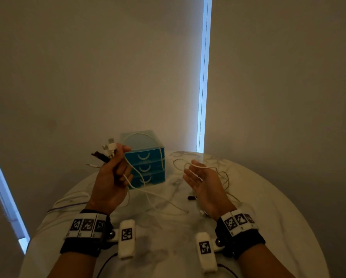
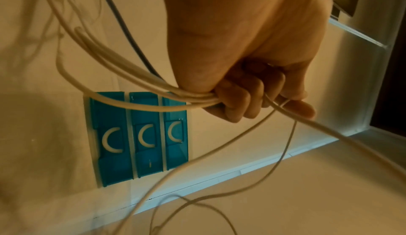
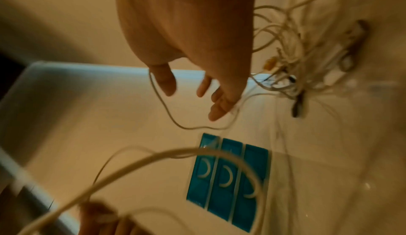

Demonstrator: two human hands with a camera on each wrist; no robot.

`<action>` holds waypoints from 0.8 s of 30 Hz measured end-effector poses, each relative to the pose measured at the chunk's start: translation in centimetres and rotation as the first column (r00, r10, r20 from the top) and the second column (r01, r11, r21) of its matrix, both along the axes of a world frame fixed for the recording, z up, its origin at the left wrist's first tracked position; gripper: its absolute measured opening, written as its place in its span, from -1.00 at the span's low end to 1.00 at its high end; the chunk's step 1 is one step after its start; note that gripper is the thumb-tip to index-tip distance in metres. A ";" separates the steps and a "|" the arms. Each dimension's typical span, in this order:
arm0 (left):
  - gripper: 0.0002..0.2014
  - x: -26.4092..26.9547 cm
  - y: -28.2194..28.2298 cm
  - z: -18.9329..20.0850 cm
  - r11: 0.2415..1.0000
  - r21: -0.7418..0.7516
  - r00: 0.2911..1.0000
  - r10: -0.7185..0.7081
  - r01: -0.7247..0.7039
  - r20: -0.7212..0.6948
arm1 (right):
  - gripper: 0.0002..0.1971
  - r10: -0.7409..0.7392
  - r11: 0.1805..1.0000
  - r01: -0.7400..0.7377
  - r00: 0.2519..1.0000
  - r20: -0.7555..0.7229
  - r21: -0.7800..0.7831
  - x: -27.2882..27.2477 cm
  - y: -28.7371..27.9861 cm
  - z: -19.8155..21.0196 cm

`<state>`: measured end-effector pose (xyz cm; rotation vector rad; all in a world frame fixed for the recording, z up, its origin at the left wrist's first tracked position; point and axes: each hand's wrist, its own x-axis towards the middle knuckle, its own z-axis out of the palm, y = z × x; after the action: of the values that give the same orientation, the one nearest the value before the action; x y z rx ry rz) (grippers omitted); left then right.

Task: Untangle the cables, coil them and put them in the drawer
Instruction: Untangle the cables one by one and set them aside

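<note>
My left hand [image 1: 116,169] is raised over the table and grips a bundle of white cables [image 2: 153,84]; their USB plugs [image 1: 110,148] stick up above the fist. In the left wrist view the fingers [image 2: 239,99] curl tight round the strands. One white cable [image 1: 160,149] loops over the blue three-drawer box [image 1: 148,167] to my right hand [image 1: 200,177], whose palm faces up with straight fingers; a thin strand [image 1: 200,167] lies across them. All three drawers [image 2: 140,138] are closed. More tangled cables [image 3: 292,61] lie on the table beyond the right hand.
The round white marble table [image 1: 268,207] stands against a beige wall. A small dark connector [image 1: 192,197] lies near my right wrist. Loose cable runs off the table's left edge [image 1: 67,205]. Behind the box a bright window gap [image 1: 203,77] runs down the wall.
</note>
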<state>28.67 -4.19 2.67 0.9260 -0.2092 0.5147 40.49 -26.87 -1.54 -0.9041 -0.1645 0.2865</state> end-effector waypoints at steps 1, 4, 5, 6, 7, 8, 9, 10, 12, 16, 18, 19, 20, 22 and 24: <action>-0.74 0.1 -0.1 -0.1 1.000 0.023 1.000 -0.011 0.011 -0.007 | -0.81 -0.001 0.994 0.005 0.999 0.038 -0.106 -0.5 0.4 0.2; -0.71 0.1 -0.4 -0.4 0.991 0.127 0.999 -0.029 0.032 -0.026 | -0.76 0.235 0.924 -0.202 0.970 0.067 -0.324 -2.2 1.1 0.8; -0.74 0.2 -0.4 -0.5 0.985 0.167 0.998 -0.042 0.048 -0.036 | -0.68 0.324 0.897 -0.288 0.945 0.055 -0.336 -2.7 1.2 0.9; -0.75 0.2 -0.4 -0.6 0.978 0.197 0.997 -0.060 0.069 -0.050 | -0.62 0.377 0.883 -0.339 0.924 0.061 -0.323 -2.9 1.4 1.0; -0.70 0.1 -0.4 -0.7 0.972 0.221 0.995 -0.070 0.084 -0.069 | -0.57 0.396 0.885 -0.359 0.915 0.076 -0.295 -3.0 1.6 0.9; -0.63 0.1 -0.3 -0.8 0.969 0.231 0.994 -0.064 0.083 -0.090 | -0.54 0.406 0.888 -0.371 0.910 0.084 -0.272 -3.2 1.8 0.7; -0.63 0.1 -0.4 -0.8 0.969 0.234 0.993 -0.054 0.076 -0.100 | -0.51 0.428 0.878 -0.390 0.899 0.091 -0.276 -3.4 2.1 0.8; -0.69 0.1 -0.4 -0.7 0.969 0.238 0.994 -0.045 0.067 -0.096 | -0.48 0.455 0.858 -0.407 0.885 0.096 -0.313 -3.7 2.3 0.9; -0.76 -0.1 -0.5 -0.5 0.974 0.222 0.997 -0.032 0.046 -0.067 | -0.41 0.546 0.777 -0.451 0.830 0.114 -0.439 -4.7 2.7 1.1; -0.70 -0.2 -0.4 -0.1 0.980 0.197 0.996 0.023 -0.006 -0.087 | -0.62 0.667 0.683 -0.521 0.731 0.145 -0.513 -5.5 2.4 1.5; -0.70 -0.1 0.0 -0.1 0.977 0.210 0.994 0.060 -0.039 -0.093 | -0.69 0.610 0.719 -0.418 0.762 0.218 -0.555 -5.7 1.6 2.5; -0.68 0.0 0.2 -0.2 0.975 0.214 0.992 0.078 -0.056 -0.095 | -0.67 0.584 0.718 -0.333 0.766 0.269 -0.611 -6.0 1.1 3.3; -0.64 0.1 0.5 -0.3 0.974 0.216 0.990 0.098 -0.074 -0.101 | -0.66 0.574 0.707 -0.264 0.756 0.314 -0.655 -6.3 0.7 4.0; -0.56 0.2 0.9 -0.4 0.972 0.210 0.985 0.130 -0.104 -0.117 | -0.65 0.567 0.704 -0.208 0.741 0.361 -0.679 -6.9 -0.2 5.3; -0.56 0.1 1.1 -0.3 0.974 0.192 0.982 0.145 -0.120 -0.122 | -0.67 0.531 0.735 -0.177 0.751 0.393 -0.654 -7.1 -1.0 6.8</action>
<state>28.80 -3.05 2.36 1.1565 -0.0722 0.5601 33.36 -27.85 5.21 -1.5719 -0.8639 0.4555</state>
